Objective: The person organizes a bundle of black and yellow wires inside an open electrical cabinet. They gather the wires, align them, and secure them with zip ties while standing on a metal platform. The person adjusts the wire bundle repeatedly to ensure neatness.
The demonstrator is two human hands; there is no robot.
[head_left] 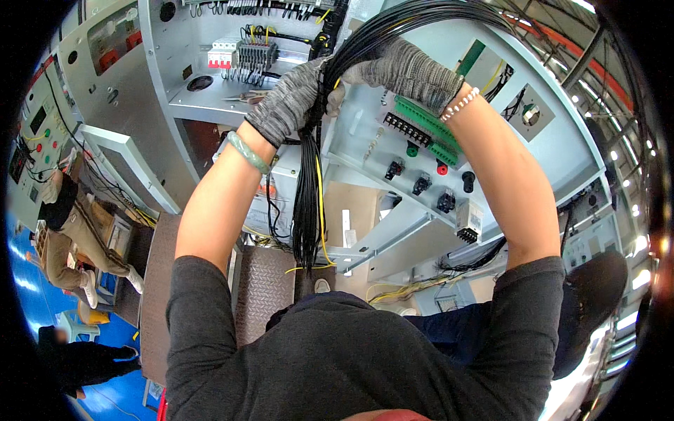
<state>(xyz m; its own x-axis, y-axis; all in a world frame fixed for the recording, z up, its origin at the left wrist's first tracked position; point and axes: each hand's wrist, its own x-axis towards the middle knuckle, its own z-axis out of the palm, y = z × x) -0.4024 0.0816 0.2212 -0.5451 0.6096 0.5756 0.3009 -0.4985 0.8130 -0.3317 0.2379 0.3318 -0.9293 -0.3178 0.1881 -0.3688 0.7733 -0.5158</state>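
Note:
A thick bundle of black wires (307, 200) with a yellow wire among them arches in from the upper right and hangs down in front of me. My left hand (289, 99), in a grey knitted glove, is closed round the bundle where it bends downward. Gloved the same way, my right hand (404, 74) grips the bundle just to the right, under the arch. The fingertips of both hands are partly hidden by the wires. The loose lower ends of the bundle dangle above the floor plate. Pliers (250, 96) lie on the cabinet ledge behind my left hand.
On the right, an open cabinet door (358, 151) carries a green terminal block (425, 126) and several black switch parts. Inside the cabinet sit red-and-white breakers (222, 56). A brown treaded plate (263, 295) lies below. Two people (77, 231) are at the far left.

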